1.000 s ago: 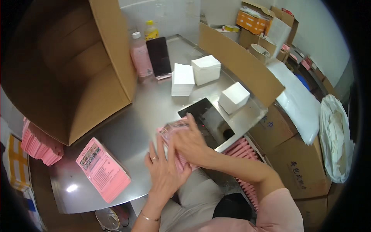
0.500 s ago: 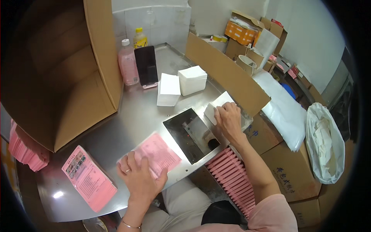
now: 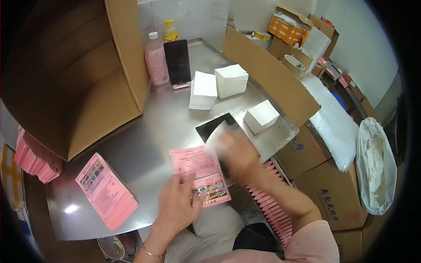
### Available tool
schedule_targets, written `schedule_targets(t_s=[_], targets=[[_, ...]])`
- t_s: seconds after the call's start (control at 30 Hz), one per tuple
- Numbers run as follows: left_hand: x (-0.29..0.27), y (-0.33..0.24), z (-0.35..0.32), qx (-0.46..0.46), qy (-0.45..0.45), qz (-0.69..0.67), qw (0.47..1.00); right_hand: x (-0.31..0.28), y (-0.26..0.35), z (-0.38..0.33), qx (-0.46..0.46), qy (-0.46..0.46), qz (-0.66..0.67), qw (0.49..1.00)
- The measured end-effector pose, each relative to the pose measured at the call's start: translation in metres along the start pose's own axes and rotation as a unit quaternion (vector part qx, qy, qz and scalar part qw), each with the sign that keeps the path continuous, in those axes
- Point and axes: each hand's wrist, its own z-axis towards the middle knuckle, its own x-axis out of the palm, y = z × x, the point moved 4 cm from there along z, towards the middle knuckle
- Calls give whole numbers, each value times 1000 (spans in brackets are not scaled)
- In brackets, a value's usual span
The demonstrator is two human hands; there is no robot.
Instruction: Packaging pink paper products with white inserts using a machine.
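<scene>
My left hand [image 3: 180, 199] grips the near-left part of a pink printed paper packet [image 3: 197, 158], its fingers closed on it. The packet lies on the metal table; text shows on its far part and small food pictures on its near part. My right hand [image 3: 239, 151], smeared by motion, is over the dark rectangular opening [image 3: 213, 124] in the table. A white folded paper tissue [image 3: 215, 136] is in its fingers, beside the packet's far right corner. Right of the opening stands a stack of white tissues [image 3: 262, 116].
Two more tissue stacks [image 3: 204, 90] stand farther back, near a phone on a stand [image 3: 177, 63] and bottles [image 3: 156, 59]. A stack of pink packets [image 3: 107, 190] lies at left, beside a large open carton [image 3: 94, 103]. Pink packets [image 3: 274, 206] fill a box below the right edge.
My right hand has moved left from the tissue stack with a white tissue. The pink packet is now spread, showing its picture part. The whole view has shifted slightly.
</scene>
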Motion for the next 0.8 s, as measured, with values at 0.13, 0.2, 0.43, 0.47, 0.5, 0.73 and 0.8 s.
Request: schedule_targets(t_s=[0.13,0.2,0.43,0.47,0.5,0.73,0.8], targets=[[-23,15,-2,-134,7,-8,991,26,100,-19,-161,84,57,982],[-6,-1,1,-69,-61,32,995,59,67,-5,-10,187,-70,980],[-12,33,-32,-226,-86,-69,968,33,69,-1,27,118,85,989],[-19,31,-38,-252,-123,-90,956,11,52,-15,55,116,86,988],[-26,24,-39,-260,-118,-95,954,-11,28,-20,91,94,61,990],[-57,10,-25,-294,-159,169,927,-69,-38,-1,314,99,134,935],[-19,16,-9,-134,-56,37,989,-54,-39,-2,256,256,94,927]])
